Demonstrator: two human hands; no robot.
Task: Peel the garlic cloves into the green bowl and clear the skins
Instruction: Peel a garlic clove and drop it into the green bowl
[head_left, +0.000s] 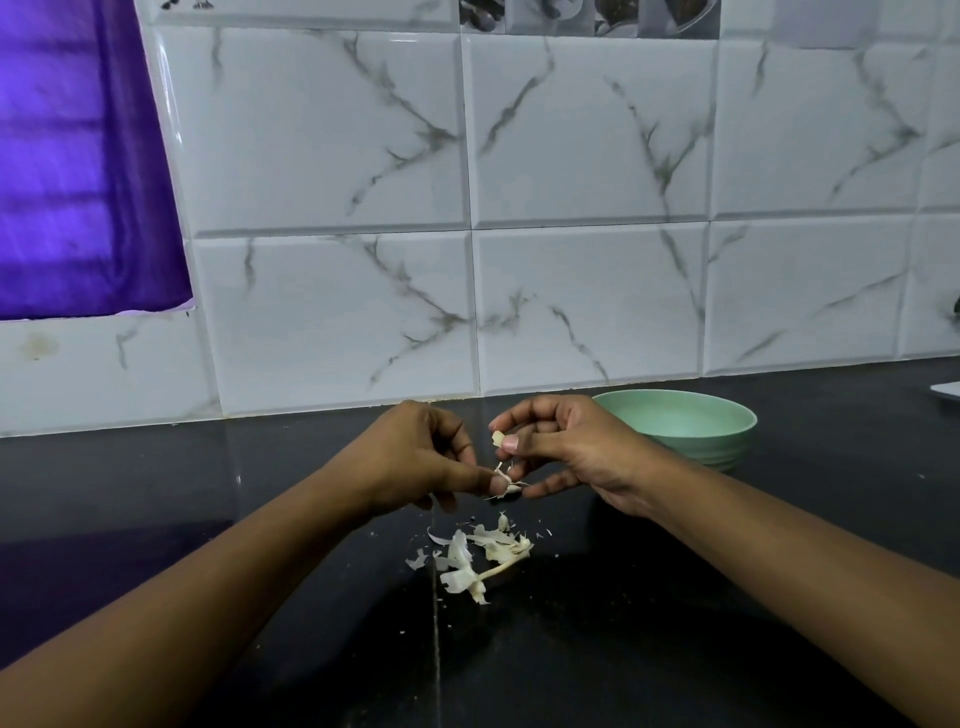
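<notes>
Both hands are raised a little above the black counter (675, 597), close together. My left hand (421, 452) pinches a strip of papery garlic skin (503, 480) between thumb and fingers. My right hand (561, 441) pinches a small pale garlic clove (498, 439) between thumb and forefinger. The green bowl (685, 423) stands on the counter just behind and to the right of my right hand; its inside is mostly hidden from this angle. A small heap of white garlic skins and a stem (480, 556) lies on the counter below my hands.
A white marble-patterned tiled wall (571, 234) rises right behind the counter. A purple curtain (78, 182) hangs at the upper left. The corner of a pale flat object (948, 391) shows at the right edge of the counter.
</notes>
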